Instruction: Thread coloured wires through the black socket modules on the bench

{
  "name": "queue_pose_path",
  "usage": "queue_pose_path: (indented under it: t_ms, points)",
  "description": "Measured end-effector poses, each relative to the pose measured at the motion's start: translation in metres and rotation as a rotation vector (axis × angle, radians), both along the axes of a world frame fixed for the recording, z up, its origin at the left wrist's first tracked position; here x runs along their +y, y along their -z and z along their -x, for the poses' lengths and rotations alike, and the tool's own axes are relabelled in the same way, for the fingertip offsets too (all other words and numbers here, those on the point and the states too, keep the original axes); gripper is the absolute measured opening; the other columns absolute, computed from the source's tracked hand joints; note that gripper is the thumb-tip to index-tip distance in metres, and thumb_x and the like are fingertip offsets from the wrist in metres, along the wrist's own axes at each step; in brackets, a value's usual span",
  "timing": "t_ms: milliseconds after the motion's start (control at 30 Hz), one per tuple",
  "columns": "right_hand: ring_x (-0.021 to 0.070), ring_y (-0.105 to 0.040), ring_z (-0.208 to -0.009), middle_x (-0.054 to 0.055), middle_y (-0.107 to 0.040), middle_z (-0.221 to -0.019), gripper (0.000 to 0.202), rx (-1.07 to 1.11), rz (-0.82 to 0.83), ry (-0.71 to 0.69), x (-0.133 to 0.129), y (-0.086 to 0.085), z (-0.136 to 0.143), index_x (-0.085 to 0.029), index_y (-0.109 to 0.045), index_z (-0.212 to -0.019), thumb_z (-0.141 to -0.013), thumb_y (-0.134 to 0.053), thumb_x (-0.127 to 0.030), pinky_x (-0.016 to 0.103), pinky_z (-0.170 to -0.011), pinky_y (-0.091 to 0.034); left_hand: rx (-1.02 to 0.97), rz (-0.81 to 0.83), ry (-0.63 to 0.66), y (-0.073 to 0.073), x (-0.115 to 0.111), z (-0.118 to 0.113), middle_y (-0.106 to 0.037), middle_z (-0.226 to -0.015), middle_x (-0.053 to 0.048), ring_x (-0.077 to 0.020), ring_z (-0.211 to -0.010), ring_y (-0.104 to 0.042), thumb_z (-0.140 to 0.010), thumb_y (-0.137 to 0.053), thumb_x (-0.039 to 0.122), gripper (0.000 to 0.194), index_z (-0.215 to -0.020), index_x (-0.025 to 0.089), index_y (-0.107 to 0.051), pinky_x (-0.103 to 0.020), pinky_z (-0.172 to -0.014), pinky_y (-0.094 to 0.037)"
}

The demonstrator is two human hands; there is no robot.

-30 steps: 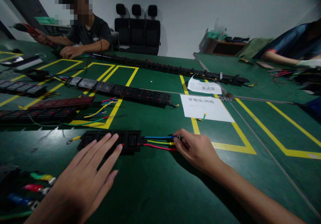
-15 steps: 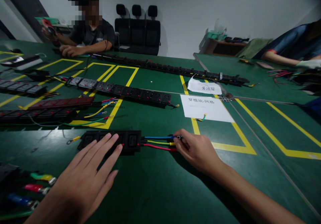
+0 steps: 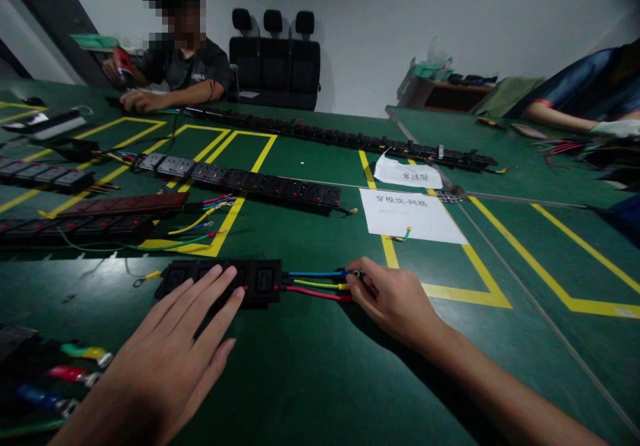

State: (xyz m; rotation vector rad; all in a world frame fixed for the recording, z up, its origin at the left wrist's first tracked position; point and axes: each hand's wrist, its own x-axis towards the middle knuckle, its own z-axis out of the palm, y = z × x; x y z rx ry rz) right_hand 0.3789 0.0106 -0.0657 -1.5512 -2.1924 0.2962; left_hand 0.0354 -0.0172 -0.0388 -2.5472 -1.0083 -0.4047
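Observation:
A short black socket strip (image 3: 268, 281) lies in front of me on the green table. My left hand (image 3: 187, 329) rests over it with fingers outstretched, covering its middle sockets. Blue, yellow-green and red wires (image 3: 315, 284) run from its right end. My right hand (image 3: 387, 299) is closed in a pinch on the ends of these wires, and its fingers hide part of the terminals. From the strip's left end a yellow-sleeved ring terminal (image 3: 146, 279) sticks out.
Longer socket strips (image 3: 240, 183) lie beyond, with more at left. Paper sheets (image 3: 410, 216) lie ahead, one under a short green wire. Large wire terminals (image 3: 75, 374) are at lower left. A co-worker (image 3: 185, 73) sits across; another person's arm (image 3: 565, 114) is at right.
The co-worker across the table has shifted a red tool lower and to the right. My two hands and the short socket strip stay in place.

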Motion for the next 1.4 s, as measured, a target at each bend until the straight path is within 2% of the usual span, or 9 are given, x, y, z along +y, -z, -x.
queue_pose_path:
  t_ms: [500,1100,1267,1400]
  points:
    - [0.0112,-0.048,-0.042,-0.002,-0.06,-0.055,0.025,0.007,-0.005,0.001,0.0,-0.0001,0.0001,-0.02,-0.066,-0.097,-0.099,-0.045,-0.034,0.026,-0.047,-0.026,0.034,-0.03,0.016,-0.0017,-0.0004,-0.0006,-0.053,-0.151,-0.019,-0.0341,-0.136,-0.054,-0.096,-0.05,0.022,0.048,-0.143,0.011,-0.057,-0.05,-0.11,-0.048]
    - [0.0107,-0.047,-0.042,-0.003,-0.058,-0.055,0.025,-0.011,-0.015,-0.003,0.0003,0.002,-0.0001,-0.02,-0.065,-0.098,-0.099,-0.045,-0.034,0.026,-0.047,-0.025,-0.001,-0.016,0.016,-0.0011,-0.0003,-0.0003,-0.053,-0.151,-0.018,-0.0335,-0.136,-0.054,-0.096,-0.052,0.021,0.046,-0.14,0.012,-0.059,-0.048,-0.116,-0.043]
    - [0.01,-0.044,-0.041,-0.007,-0.052,-0.051,0.021,0.042,-0.139,-0.004,-0.0027,0.0048,-0.0014,-0.018,-0.061,-0.106,-0.099,-0.047,-0.032,0.025,-0.046,-0.027,0.024,-0.032,0.019,-0.0005,0.0003,-0.0007,-0.053,-0.15,-0.02,-0.0342,-0.135,-0.054,-0.096,-0.05,0.022,0.047,-0.141,0.01,-0.058,-0.049,-0.113,-0.044]
    - [0.0093,-0.046,-0.045,-0.004,-0.056,-0.056,0.018,0.028,-0.301,-0.13,-0.0058,0.003,-0.0021,-0.02,-0.064,-0.085,-0.096,-0.05,-0.024,0.025,-0.05,-0.034,0.056,-0.043,0.013,0.0013,0.0008,0.0013,-0.052,-0.152,-0.02,-0.0352,-0.136,-0.053,-0.096,-0.05,0.021,0.047,-0.141,0.01,-0.057,-0.05,-0.111,-0.045]
